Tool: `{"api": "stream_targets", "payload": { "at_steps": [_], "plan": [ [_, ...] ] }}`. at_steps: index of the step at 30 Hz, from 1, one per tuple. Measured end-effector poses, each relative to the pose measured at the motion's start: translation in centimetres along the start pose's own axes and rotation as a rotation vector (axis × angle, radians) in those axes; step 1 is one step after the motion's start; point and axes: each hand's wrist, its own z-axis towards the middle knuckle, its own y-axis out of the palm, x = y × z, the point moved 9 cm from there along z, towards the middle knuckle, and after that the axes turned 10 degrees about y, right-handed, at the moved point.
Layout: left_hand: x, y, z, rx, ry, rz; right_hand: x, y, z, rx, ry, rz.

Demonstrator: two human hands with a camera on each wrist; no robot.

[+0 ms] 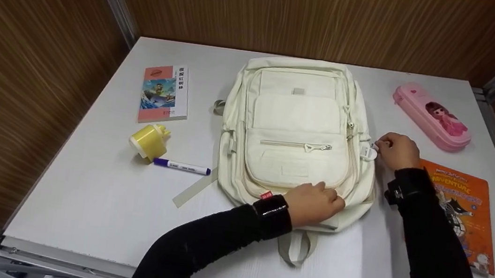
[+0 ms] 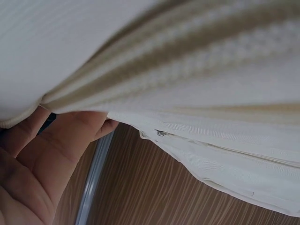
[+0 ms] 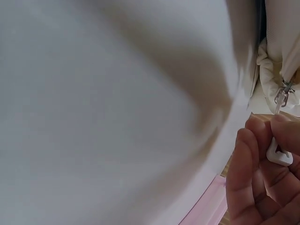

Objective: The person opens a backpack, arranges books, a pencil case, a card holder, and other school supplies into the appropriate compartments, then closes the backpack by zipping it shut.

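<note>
A cream backpack (image 1: 300,112) lies on its back on the white table, its front pockets facing up. My left hand (image 1: 315,206) grips the fabric at the bag's lower right edge; in the left wrist view its fingers (image 2: 61,145) are partly hidden behind the folded cloth. At the bag's right side, my right hand (image 1: 399,152) pinches a zipper pull. The right wrist view shows the white end of that zipper pull (image 3: 282,160) between thumb and fingers, with a metal slider (image 3: 282,93) just above it.
Left of the bag are a book (image 1: 158,93), a yellow cylindrical object (image 1: 149,141) and a blue-capped marker (image 1: 182,166). On the right lie a pink pencil case (image 1: 432,117) and an orange book (image 1: 470,209), partly under my right forearm. Wood-grain panels (image 1: 314,17) surround the table.
</note>
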Motion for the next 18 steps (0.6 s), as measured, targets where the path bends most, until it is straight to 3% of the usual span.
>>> {"api": "stream_targets", "payload": {
  "at_steps": [18],
  "plan": [
    [0.12,0.18,0.08,0.006,0.002,0.03,-0.33,0.83,0.54,-0.026,0.05,-0.01]
  ]
}}
